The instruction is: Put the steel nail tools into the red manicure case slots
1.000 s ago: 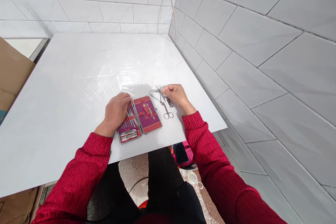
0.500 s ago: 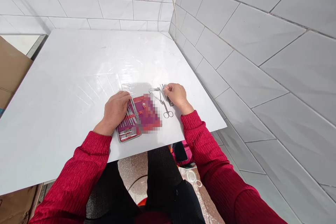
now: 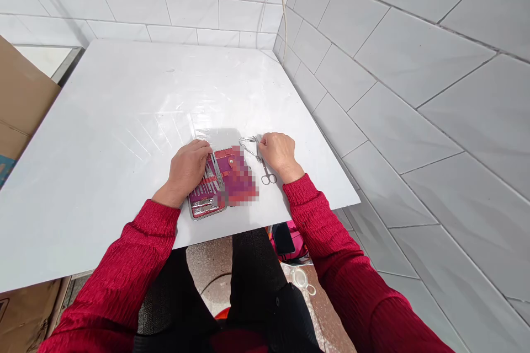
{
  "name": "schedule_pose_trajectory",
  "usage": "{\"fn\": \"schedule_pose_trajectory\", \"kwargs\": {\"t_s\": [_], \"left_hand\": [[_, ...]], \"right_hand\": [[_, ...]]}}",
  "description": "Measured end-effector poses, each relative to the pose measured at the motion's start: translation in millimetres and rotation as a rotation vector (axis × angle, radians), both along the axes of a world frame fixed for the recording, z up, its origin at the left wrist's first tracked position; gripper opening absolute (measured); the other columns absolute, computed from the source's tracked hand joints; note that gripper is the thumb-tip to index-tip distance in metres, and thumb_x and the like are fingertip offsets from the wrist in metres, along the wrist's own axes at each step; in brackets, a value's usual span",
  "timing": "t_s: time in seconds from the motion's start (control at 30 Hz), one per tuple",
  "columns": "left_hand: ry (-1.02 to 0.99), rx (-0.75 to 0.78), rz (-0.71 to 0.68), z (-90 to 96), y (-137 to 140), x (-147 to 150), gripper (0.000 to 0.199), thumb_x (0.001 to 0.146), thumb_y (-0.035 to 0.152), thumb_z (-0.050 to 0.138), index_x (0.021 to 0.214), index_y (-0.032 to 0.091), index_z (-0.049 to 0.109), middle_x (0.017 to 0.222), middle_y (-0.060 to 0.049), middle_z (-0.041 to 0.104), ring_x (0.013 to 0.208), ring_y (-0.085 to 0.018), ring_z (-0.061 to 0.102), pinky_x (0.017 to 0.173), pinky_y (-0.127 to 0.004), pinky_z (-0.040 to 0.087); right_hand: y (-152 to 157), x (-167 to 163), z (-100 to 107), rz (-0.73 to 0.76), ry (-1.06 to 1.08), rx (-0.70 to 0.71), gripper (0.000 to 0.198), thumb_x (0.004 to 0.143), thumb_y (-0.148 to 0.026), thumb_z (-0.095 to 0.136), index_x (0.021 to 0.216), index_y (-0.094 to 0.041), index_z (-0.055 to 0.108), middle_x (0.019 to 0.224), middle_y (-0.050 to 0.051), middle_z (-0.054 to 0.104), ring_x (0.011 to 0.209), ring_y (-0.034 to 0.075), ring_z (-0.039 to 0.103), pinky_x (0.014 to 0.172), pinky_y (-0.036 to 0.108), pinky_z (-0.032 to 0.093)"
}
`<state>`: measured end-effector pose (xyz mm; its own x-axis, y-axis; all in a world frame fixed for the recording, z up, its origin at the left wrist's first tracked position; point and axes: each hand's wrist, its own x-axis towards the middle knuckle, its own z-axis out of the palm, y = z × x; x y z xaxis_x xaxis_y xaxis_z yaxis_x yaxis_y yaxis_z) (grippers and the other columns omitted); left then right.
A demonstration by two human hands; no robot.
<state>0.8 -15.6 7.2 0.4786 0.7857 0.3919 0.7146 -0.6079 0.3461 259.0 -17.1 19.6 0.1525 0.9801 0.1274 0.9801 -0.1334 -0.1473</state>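
An open manicure case (image 3: 223, 164), purple inside with red trim, lies near the front edge of the table. Slim metal tools and nail clippers (image 3: 202, 204) sit in its left half; part of the right half is blurred. My left hand (image 3: 187, 165) is closed on the case's upper left side, its fingers at the rim. To the right of the case, cuticle nippers (image 3: 249, 139) and small scissors (image 3: 268, 178) lie on the table. My right hand (image 3: 279, 152) rests beside them with curled fingers. Whatever those fingers hold is hidden.
The white table (image 3: 136, 77) meets a tiled wall (image 3: 348, 60) on the right and another behind. Cardboard (image 3: 20, 94) stands past the left edge. Below the front edge are a phone (image 3: 283, 238) on a pink bag and a pale round object (image 3: 300, 277).
My right hand has turned and its fingers have curled down. Thin tools and a clipper visible under it before are now hidden. The left hand stays on the case; the camera view has shifted slightly.
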Motion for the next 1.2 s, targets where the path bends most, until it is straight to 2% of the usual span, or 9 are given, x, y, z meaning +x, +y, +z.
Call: {"fn": "schedule_pose_trajectory", "kwargs": {"t_s": [0.1,0.2,0.3,0.5,0.73,0.87,0.97,1.1,1.2], "left_hand": [[-0.004,-0.001,-0.004,-0.2,0,0,0.033,0.099,0.018,0.037,0.095,0.022,0.07,0.107,-0.007,0.072,0.099,-0.025,0.064,0.077,-0.039,0.051],[-0.009,-0.005,-0.007,0.0,0,0,0.033,0.099,0.016,0.038,0.095,0.022,0.07,0.106,-0.007,0.072,0.099,-0.025,0.064,0.076,-0.039,0.05],[-0.003,-0.01,-0.009,0.4,0,0,0.033,0.099,0.016,0.038,0.093,0.021,0.069,0.103,-0.006,0.071,0.096,-0.024,0.063,0.076,-0.038,0.05],[-0.002,-0.01,-0.011,0.5,0,1,0.033,0.1,0.017,0.037,0.093,0.021,0.069,0.1,-0.007,0.071,0.094,-0.024,0.062,0.076,-0.038,0.05],[-0.001,-0.006,-0.01,0.3,0,1,0.034,0.1,0.017,0.036,0.093,0.021,0.069,0.102,-0.007,0.071,0.096,-0.024,0.063,0.077,-0.038,0.051],[0.004,-0.006,-0.007,0.2,0,1,0.035,0.1,0.018,0.036,0.093,0.021,0.07,0.104,-0.007,0.072,0.098,-0.025,0.064,0.078,-0.039,0.051],[0.005,-0.01,-0.004,-0.1,0,1,0.035,0.1,0.018,0.036,0.095,0.021,0.071,0.104,-0.007,0.072,0.098,-0.025,0.064,0.079,-0.04,0.052],[0.002,-0.013,0.001,-1.4,1,1,0.034,0.099,0.018,0.038,0.097,0.021,0.072,0.107,-0.007,0.072,0.1,-0.025,0.064,0.081,-0.04,0.052],[0.003,-0.01,0.005,-2.1,2,2,0.034,0.099,0.018,0.038,0.097,0.021,0.072,0.109,-0.008,0.072,0.102,-0.025,0.064,0.082,-0.04,0.052]], "right_hand": [[7,-2,1,0.023,-0.003,0.003,0.016,0.09,-0.02,0.062,0.083,-0.017,0.075,0.083,0.018,0.074,0.085,0.028,0.068,0.068,0.034,0.039],[12,-3,0,0.071,0.085,0.005,0.007,0.085,-0.024,0.072,0.084,-0.018,0.075,0.079,0.017,0.073,0.092,0.03,0.068,0.071,0.034,0.04],[10,-3,-1,0.07,0.142,-0.009,0.004,0.083,-0.021,0.075,0.08,-0.019,0.073,0.079,0.016,0.073,0.094,0.031,0.067,0.073,0.034,0.04],[0,0,3,0.048,0.12,-0.011,0.013,0.083,-0.015,0.066,0.071,-0.018,0.068,0.08,0.015,0.072,0.079,0.027,0.065,0.068,0.034,0.036],[0,8,3,0.118,0.451,0.101,0.011,0.078,-0.015,0.058,0.069,-0.02,0.062,0.071,0.003,0.068,0.066,0.017,0.058,0.063,0.028,0.037],[3,6,-4,0.144,0.747,0.093,0.011,0.076,-0.016,0.059,0.067,-0.021,0.056,0.06,-0.001,0.062,0.058,0.014,0.057,0.061,0.027,0.042],[4,-2,-9,0.173,1.028,0.011,0.004,0.076,-0.021,0.063,0.078,-0.02,0.06,0.056,-0.004,0.059,0.051,0.012,0.055,0.054,0.025,0.043],[1,-14,-12,0.269,1.223,-0.096,0.04,0.073,-0.024,0.07,0.112,-0.019,0.065,0.061,-0.006,0.062,0.054,0.012,0.058,0.05,0.024,0.043],[-4,-19,-12,0.344,1.237,-0.144,0.043,0.075,-0.025,0.069,0.117,-0.018,0.067,0.06,-0.006,0.062,0.055,0.012,0.057,0.051,0.024,0.044]]}}
